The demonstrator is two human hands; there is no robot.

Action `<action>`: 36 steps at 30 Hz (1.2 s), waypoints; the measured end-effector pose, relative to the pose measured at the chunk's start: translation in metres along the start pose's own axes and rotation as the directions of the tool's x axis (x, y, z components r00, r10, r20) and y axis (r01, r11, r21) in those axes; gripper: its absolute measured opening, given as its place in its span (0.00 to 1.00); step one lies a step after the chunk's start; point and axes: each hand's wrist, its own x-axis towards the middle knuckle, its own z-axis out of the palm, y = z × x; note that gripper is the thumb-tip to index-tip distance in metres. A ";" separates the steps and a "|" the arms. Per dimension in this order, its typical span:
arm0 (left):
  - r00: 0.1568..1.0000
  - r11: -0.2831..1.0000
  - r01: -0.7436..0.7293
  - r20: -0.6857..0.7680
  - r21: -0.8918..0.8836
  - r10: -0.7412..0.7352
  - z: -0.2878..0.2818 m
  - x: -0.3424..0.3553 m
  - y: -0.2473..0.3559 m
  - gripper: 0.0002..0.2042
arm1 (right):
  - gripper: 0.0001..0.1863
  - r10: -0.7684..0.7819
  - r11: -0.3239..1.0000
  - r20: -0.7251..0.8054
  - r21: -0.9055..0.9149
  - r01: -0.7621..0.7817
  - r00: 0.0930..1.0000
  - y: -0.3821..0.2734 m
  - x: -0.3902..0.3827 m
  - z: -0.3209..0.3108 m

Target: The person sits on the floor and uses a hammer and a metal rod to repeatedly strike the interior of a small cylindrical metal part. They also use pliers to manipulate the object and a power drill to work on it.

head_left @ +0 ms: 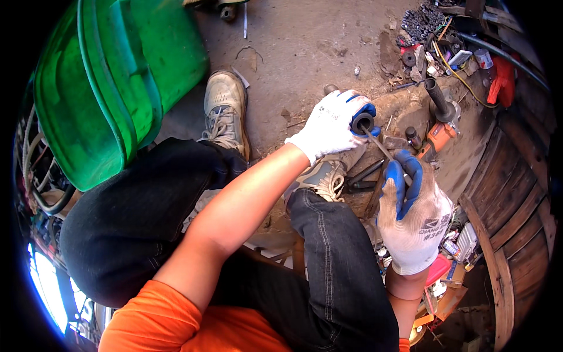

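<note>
My left hand (334, 124), in a white glove with blue palm, grips a dark hollow metal cylinder (364, 120) at the middle of the view. A thin metal rod (377, 142) runs from the cylinder's opening down to my right hand (407, 211), whose gloved fingers are wrapped round it. Whether the rod is a file or another tool I cannot tell. Just right of the cylinder lie a short dark metal piece (413, 136), an orange power tool (440, 136) and an upright dark tube with a flange (434, 94).
A green plastic tub (102, 76) fills the upper left. My shoes (226, 108) rest on the dirty concrete floor (293, 41). Chains (419, 23), a red glove-like item (502, 79) and scattered scrap lie at upper right. A curved wooden structure (510, 217) lines the right side.
</note>
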 end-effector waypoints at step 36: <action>0.918 0.919 -0.357 -0.120 0.171 0.379 -0.005 -0.011 0.006 0.21 | 0.24 -0.156 0.985 -0.019 -0.082 0.154 0.988 0.009 -0.008 0.019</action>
